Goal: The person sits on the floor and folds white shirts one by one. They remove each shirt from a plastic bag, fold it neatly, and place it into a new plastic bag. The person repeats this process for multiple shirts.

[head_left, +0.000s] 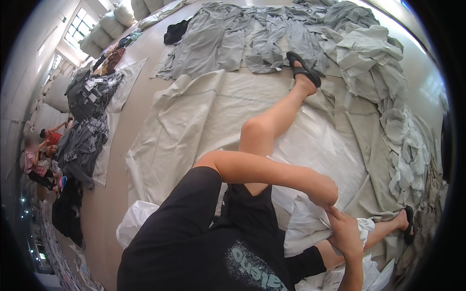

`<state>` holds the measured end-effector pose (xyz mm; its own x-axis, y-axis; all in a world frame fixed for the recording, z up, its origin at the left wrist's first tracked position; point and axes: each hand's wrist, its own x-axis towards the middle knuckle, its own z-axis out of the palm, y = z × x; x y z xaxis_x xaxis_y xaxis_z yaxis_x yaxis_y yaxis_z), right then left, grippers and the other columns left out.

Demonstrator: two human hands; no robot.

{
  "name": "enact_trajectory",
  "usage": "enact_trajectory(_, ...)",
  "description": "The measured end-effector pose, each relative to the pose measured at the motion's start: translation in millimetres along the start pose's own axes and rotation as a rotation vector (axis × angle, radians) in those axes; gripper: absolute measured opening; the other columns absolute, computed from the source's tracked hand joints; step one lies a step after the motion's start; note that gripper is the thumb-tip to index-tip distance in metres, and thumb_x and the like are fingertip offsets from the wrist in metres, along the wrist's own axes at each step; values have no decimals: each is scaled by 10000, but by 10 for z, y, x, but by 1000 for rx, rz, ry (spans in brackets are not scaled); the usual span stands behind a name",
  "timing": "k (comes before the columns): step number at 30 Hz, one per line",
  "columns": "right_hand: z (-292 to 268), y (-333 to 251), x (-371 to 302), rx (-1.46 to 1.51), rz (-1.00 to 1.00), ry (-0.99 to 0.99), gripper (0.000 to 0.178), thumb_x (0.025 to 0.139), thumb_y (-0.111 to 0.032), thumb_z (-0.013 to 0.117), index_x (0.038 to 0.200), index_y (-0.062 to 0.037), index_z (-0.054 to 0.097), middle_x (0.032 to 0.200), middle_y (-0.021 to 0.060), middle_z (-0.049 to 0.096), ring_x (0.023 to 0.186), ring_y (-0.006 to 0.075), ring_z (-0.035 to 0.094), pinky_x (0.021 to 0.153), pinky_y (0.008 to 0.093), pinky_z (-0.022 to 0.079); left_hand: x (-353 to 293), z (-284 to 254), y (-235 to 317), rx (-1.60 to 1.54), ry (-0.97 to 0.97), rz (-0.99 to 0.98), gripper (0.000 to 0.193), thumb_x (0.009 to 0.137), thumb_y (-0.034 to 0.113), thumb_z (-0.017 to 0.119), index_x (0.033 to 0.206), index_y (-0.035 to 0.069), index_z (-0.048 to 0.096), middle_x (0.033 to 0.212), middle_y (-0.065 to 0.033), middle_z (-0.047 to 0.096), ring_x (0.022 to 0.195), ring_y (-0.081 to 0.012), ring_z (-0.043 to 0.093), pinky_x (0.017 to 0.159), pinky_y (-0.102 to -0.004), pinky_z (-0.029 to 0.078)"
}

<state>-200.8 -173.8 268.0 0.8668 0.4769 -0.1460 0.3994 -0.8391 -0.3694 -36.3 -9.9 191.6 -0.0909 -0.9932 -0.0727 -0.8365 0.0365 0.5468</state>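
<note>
My left arm reaches across my body, and my left hand point(324, 192) is closed in a fist at the top of a white garment point(306, 227). My right hand point(345, 234) meets it from below, fingers bent and gripping the same cloth, its fingertips touching the left hand. The garment hangs in loose folds below my hands, over my right leg. Its exact kind does not show, and the fingertips partly hide where the cloth is pinched. More white cloth point(371, 274) lies below my right forearm.
A large off-white sheet point(184, 111) covers the floor around my legs. Grey garments point(218, 41) lie beyond my foot, pale ones point(371, 60) at the far right. Dark garments point(90, 140) are heaped at the left near two people point(41, 160). Stuffed sacks point(114, 24) stand behind.
</note>
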Motion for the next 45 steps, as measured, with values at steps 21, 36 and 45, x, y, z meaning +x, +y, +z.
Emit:
enact_trajectory(21, 77, -10, 15, 6, -20, -35, 640, 697, 41, 712, 1334, -19, 698, 1286, 97, 719, 986, 320, 746, 777, 457, 600, 48, 152, 126, 50, -48, -182, 198, 864, 224, 753, 910, 36, 794, 844, -195, 771, 815, -425, 747, 706, -529, 584)
enact_trajectory(36, 53, 327, 4, 210, 54, 106, 626, 692, -165, 906, 1290, -67, 752, 1436, 128, 717, 1112, 403, 754, 935, 474, 621, -735, -281, -1135, 44, -170, -835, 435, 873, 119, 650, 1297, 121, 749, 1159, -173, 801, 1127, -387, 752, 927, -491, 587)
enact_trajectory(45, 3, 359, 28, 340, 114, 87, 575, 713, -112, 875, 1279, -70, 777, 1490, 167, 674, 1150, 407, 747, 977, 476, 608, -878, 330, -1415, -564, 161, -280, 410, 989, 87, 652, 1387, 132, 738, 1019, -104, 777, 890, -238, 741, 758, -393, 587)
